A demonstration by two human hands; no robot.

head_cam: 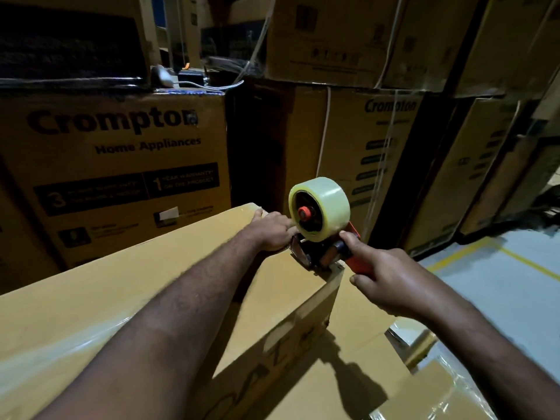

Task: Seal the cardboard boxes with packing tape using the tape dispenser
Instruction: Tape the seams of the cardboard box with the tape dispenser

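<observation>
Your left hand lies palm down on the smooth brown top of the cardboard box, near its far right corner. The thumb stretches toward the far edge, and the fingers reach to the front of the tape dispenser, where their tips are hidden. Your right hand grips the dispenser's orange plastic handle, with the forefinger laid along the top toward the roll and the thumb curled beneath. The dispenser sits on the box's right edge, where the flat top meets the side face. Its black frame touches the cardboard, and its clear guard plate faces your left hand. The tape roll stands upright above the frame. It is a thick glossy cylinder of pale yellowish clear tape on a dark core with an orange hub. A shiny film-like band runs across the box top at the lower left. A second flat cardboard surface lies lower, just beside the box on the right, and carries the dispenser's shadow. Behind stand stacked printed cartons, matt brown with dark lettering reading "Crompton Home Appliances". Some cartons to the right are bound with thin white straps. To the right is a smooth grey floor marked with yellow painted lines.
</observation>
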